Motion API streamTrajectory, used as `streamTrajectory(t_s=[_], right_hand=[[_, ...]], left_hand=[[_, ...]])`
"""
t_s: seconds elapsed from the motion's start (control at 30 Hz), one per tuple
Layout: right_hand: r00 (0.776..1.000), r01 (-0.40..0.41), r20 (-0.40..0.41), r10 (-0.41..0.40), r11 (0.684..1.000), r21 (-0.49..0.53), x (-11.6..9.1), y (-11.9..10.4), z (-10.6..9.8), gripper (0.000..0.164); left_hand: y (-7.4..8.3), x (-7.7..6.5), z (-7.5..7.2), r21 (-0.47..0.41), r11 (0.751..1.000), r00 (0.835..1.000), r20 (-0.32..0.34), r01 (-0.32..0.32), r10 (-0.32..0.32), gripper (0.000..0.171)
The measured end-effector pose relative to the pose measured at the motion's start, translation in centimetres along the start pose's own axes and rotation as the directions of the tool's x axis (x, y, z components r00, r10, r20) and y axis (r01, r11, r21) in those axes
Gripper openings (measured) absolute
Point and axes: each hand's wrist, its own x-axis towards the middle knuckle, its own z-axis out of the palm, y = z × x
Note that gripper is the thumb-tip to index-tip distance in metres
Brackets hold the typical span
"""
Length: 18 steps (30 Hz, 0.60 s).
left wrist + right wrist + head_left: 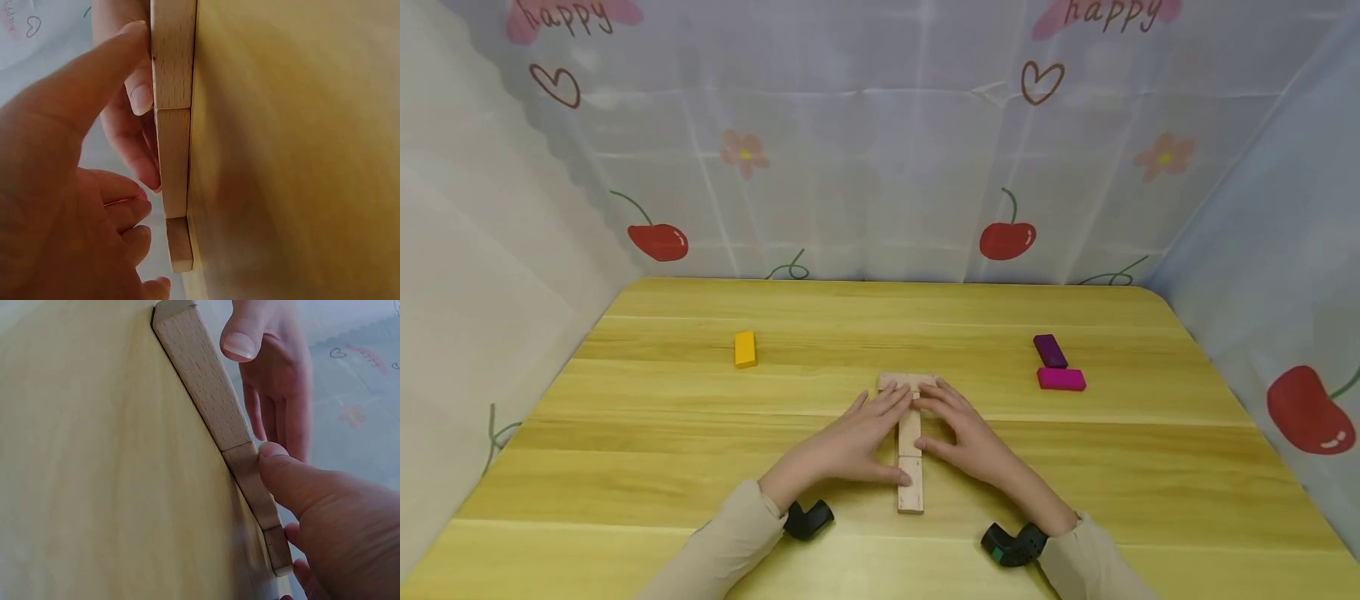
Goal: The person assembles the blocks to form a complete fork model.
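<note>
Plain wooden blocks lie flat in a T shape: a crosswise block (887,381) at the far end, then a middle block (909,433) and a near block (911,498) end to end. From the left, my left hand (857,437) reaches over them, fingers extended toward the crosswise block and thumb over the near one. My right hand (973,442) comes in from the right with its fingers spread and gently bent near the crosswise block. In the right wrist view its thumb (290,472) rests against the edge of the middle block (250,478).
A yellow block (745,349) lies at the back left of the wooden table (625,450). At the back right are a purple block (1049,351) and a magenta block (1062,379), close together. Printed curtains (865,167) hang behind the table.
</note>
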Motion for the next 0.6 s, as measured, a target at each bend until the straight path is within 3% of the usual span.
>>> streamTrajectory(t_s=[0.2, 0.3, 0.37, 0.47, 0.6], right_hand=[[1.000, -0.002, -0.025, 0.002, 1.000, -0.006, 0.1, -0.4, -0.6, 0.049], [0.993, -0.022, -0.114, 0.019, 0.999, -0.024, 0.3, -0.3, -1.7, 0.048], [0.977, -0.063, -0.205, 0.054, 0.997, -0.036, 0.4, 0.1, -2.7, 0.047], [0.922, -0.162, -0.363, 0.137, 0.986, -0.038, 0.1, 0.9, -4.6, 0.047], [0.816, -0.302, -0.519, 0.253, 0.953, -0.010, -0.9, 2.5, -6.8, 0.051]], left_hand=[[-0.3, 0.1, 0.0, -0.045, 0.999, 1.000, 0.024, 0.008, -0.007, 0.104], [-0.4, 0.0, 0.1, -0.061, 0.998, 1.000, 0.023, 0.009, -0.007, 0.103], [-0.5, 0.0, 0.1, -0.065, 0.998, 1.000, 0.020, 0.008, -0.006, 0.103], [-0.5, -0.1, 0.2, -0.065, 0.998, 1.000, 0.023, 0.011, -0.009, 0.102], [-0.6, -0.1, 0.3, -0.063, 0.998, 0.999, 0.031, 0.014, -0.012, 0.102]])
